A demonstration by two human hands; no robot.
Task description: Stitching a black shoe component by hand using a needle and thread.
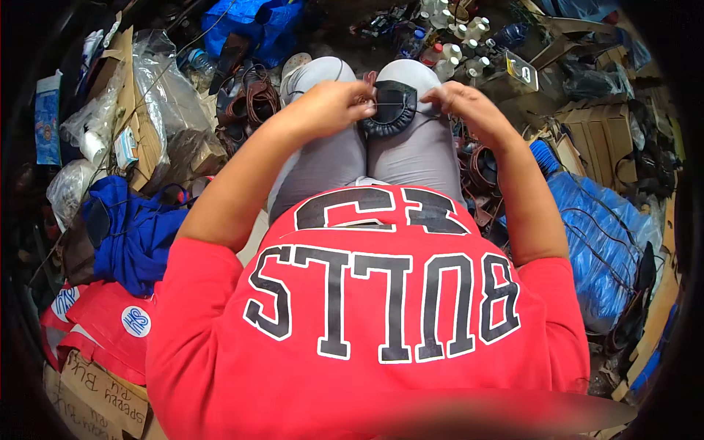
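A black leather shoe upper (394, 108) with a puckered, gathered rim rests on my grey-trousered knees. My left hand (341, 105) is closed beside its left edge, fingertips pinched on a thin thread (396, 105). That thread runs across the upper toward my right hand (469, 108), whose fingers are also pinched on it, apart from the leather and slightly blurred. Whether a needle is in either hand is too small to see. A reddish-brown strip (370, 76) shows just behind the upper, next to my left fingertips.
Brown laced shoes (258, 95) lie left of my knees, and more brown footwear (482, 167) lies to the right. Several small bottles (449, 53) stand at the far right. Blue plastic (598, 242), blue cloth (132, 231), cardboard (598, 139) and red bags (110, 319) crowd both sides.
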